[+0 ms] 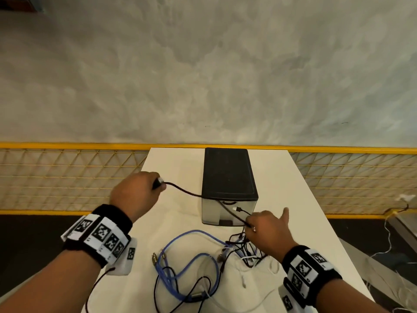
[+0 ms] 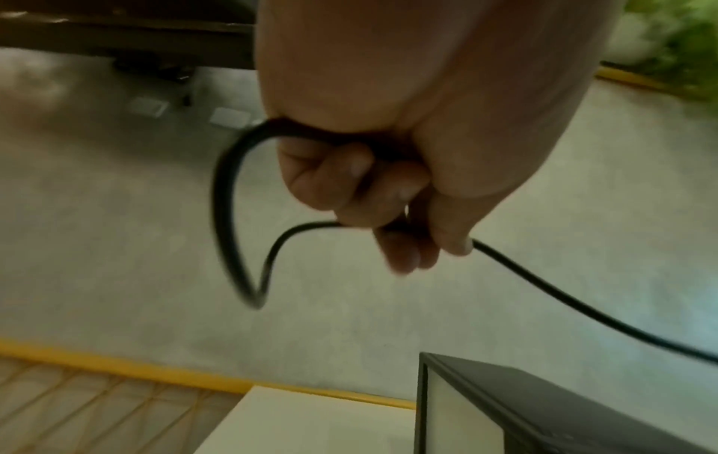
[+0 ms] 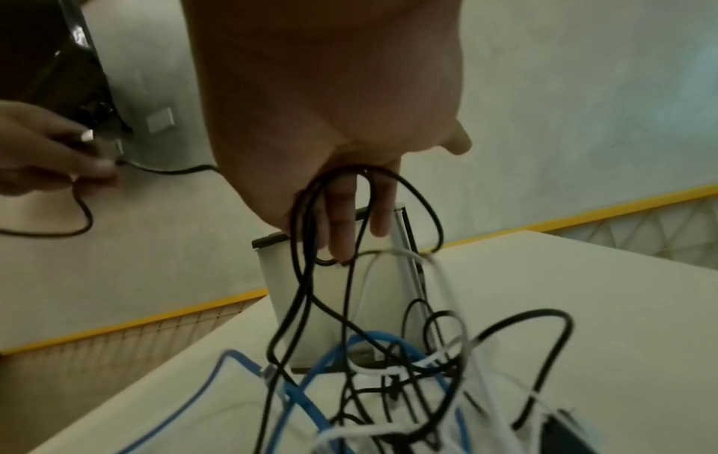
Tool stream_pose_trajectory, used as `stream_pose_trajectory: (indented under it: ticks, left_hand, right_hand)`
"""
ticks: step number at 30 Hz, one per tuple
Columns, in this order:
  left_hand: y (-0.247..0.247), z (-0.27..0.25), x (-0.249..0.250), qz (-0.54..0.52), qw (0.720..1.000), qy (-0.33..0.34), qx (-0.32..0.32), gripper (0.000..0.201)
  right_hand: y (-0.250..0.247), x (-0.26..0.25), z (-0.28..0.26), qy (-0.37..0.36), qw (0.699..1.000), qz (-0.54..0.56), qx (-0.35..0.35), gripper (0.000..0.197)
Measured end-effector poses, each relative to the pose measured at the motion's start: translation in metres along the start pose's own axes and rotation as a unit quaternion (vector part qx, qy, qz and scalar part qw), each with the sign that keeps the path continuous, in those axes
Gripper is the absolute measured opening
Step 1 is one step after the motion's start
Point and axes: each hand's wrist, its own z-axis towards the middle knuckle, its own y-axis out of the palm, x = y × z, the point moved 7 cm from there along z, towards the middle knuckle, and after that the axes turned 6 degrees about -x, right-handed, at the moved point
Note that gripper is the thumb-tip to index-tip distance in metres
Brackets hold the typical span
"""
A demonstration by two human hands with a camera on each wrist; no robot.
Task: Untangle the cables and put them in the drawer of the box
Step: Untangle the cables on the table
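Observation:
A black-topped box [image 1: 228, 172] with pale drawers stands on the white table [image 1: 293, 188]. My left hand [image 1: 144, 188] is raised left of it, gripping the plug end of a black cable [image 1: 187, 192] in a fist [image 2: 369, 184]; a loop [image 2: 229, 215] hangs from it. The cable runs across the box front to my right hand [image 1: 264, 227], which pinches it above the tangle [image 1: 243, 247]. In the right wrist view black loops [image 3: 423, 209] hang over my right fingers [image 3: 341, 221]. A blue cable [image 1: 191, 233] and white ones lie tangled below.
A yellow mesh fence [image 1: 67, 177] runs behind and beside the table, with grey concrete floor beyond. More cable ends and metal plugs [image 1: 158, 258] lie near the front edge. Loose white wires [image 1: 404, 199] hang on the fence at the right.

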Motion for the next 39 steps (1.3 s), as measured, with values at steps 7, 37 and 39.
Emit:
stream_pose_trajectory:
  ticks: [7,37,39]
  left_hand:
    - [0.022,-0.041,0.088,0.061,0.994,0.083,0.041,0.073]
    - [-0.076,-0.027,0.076,0.054,0.985,0.149,0.069,0.016]
    - [-0.035,-0.028,0.068,0.119,0.987,0.102,-0.045,0.036]
  right_hand:
    - [-0.006,-0.029,0.001,-0.034,0.995,0.086,0.023,0.024]
    - [0.023,0.013,0.0,0.076,0.989,0.13,-0.008,0.028]
    - [0.014,0.008,0.004,0.063,0.982,0.176,0.016,0.027]
